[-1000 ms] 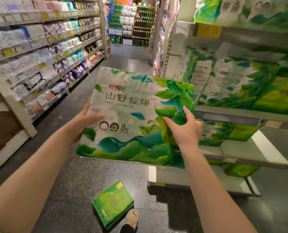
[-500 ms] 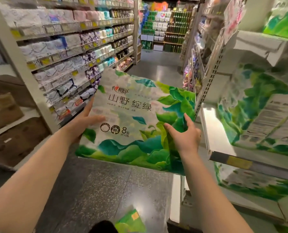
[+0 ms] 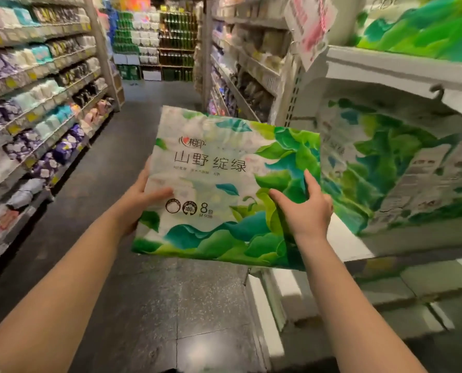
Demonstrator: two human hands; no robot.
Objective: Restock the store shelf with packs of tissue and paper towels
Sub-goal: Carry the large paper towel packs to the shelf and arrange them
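I hold a large white-and-green tissue pack [image 3: 224, 168] flat in front of me over the aisle floor. My left hand [image 3: 141, 200] grips its left edge, thumb on the printed face. My right hand [image 3: 305, 208] grips its right edge, thumb and fingers spread on the face. The pack's right side is next to the white shelf [image 3: 397, 68] on my right, where matching green tissue packs [image 3: 386, 168] stand on the middle level. More of the same green packs [image 3: 426, 30] sit on the level above.
The dark tiled aisle floor [image 3: 149, 305] runs ahead. Shelves of packaged goods [image 3: 36, 103] line the left side. Lower white shelf boards [image 3: 292, 297] stick out at my right. Bottles fill a rack [image 3: 157, 41] at the aisle's far end.
The view has lifted and turned toward the right shelf. The pack has risen slightly and come closer to the middle level. The small green pack on the floor has left the view.
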